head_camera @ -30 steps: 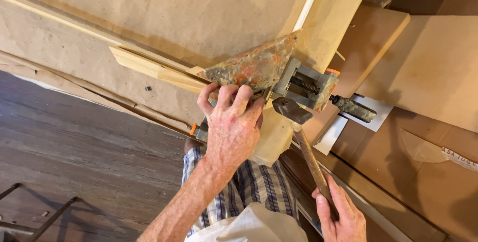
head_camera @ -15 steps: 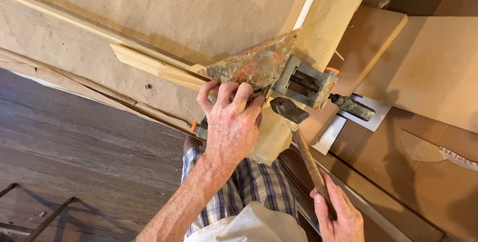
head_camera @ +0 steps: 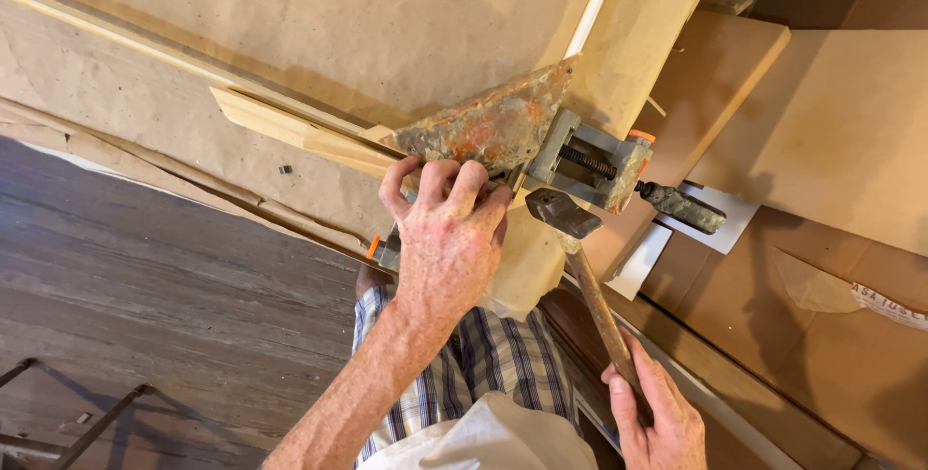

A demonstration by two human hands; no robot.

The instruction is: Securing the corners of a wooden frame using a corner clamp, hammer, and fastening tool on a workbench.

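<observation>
Left hand (head_camera: 449, 238) pressed down on the mitred corner, fingers curled together over the edge of the rusty corner clamp (head_camera: 503, 132), which sits on the paper-covered counter (head_camera: 290, 35). Right hand (head_camera: 657, 422) closed tight around the wooden handle of a hammer (head_camera: 580, 257); I see its head just beside the left fingertips, near the clamp screw (head_camera: 590, 161). Pale moulding strip (head_camera: 300, 132) runs left from the clamp. Dark plank floor (head_camera: 145, 315) below.

L hand (head_camera: 447, 238) fingers curled, pressing; R hand (head_camera: 657, 422) fisted, gripping.
</observation>
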